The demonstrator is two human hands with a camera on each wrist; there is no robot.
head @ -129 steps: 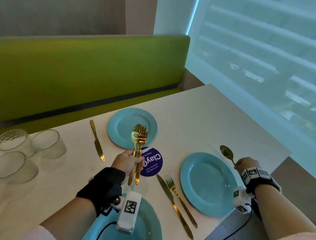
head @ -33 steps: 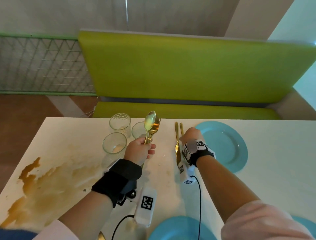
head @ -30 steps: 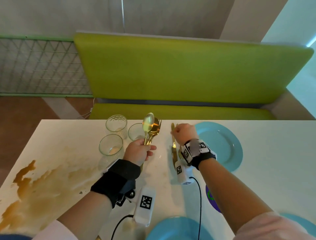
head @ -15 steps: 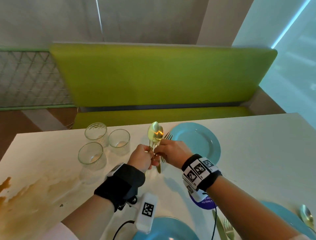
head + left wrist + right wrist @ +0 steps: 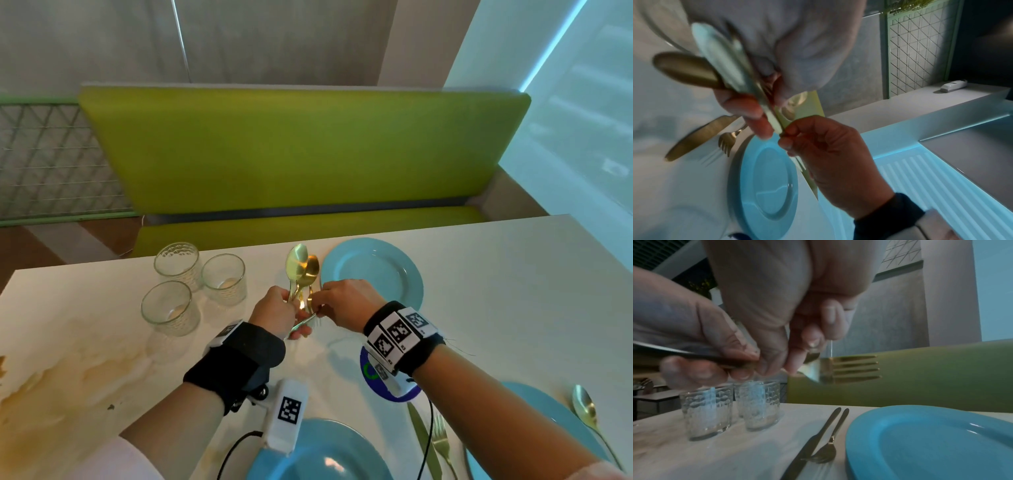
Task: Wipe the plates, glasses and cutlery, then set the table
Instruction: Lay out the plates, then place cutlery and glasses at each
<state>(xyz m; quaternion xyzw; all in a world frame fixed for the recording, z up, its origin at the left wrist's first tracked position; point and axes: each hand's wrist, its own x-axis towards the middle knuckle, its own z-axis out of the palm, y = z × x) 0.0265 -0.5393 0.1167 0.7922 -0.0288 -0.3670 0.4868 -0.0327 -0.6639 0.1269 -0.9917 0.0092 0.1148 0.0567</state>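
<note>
Cutlery transfer is the step in hand: the left hand [image 5: 275, 310] holds a bundle of gold spoons [image 5: 301, 269] upright above the white table [image 5: 479, 291], fingers curled round the handles, while the right hand [image 5: 344, 305] pinches one piece out of that bundle. The right wrist view shows gold fork tines [image 5: 856, 368] projecting sideways just beyond the right fingertips [image 5: 812, 339], so the piece being drawn appears to be a fork; how many pieces remain in the bundle cannot be told.

The far place setting lies directly below. A blue plate [image 5: 373, 270] sits just right of the hands, and the wrist views show a knife [image 5: 812, 439] and a second fork [image 5: 826, 449] already lying side by side on the table at the plate's edge. Three glasses [image 5: 191, 287] stand grouped to the left, near the hands. A brown stain [image 5: 51, 387] covers the near-left part of the table.

To do the step well:
1. Keep the left grip firm on the remaining handles so that nothing slips as one piece leaves.
2. Draw the piece along its own length, not sideways, to avoid levering the spoons loose.
3. Keep the tines pointed away from the glasses.
4. Lay each piece parallel to the cutlery already placed, near the plate but not on its rim.
5. Keep wiped cutlery away from the stain.
</note>
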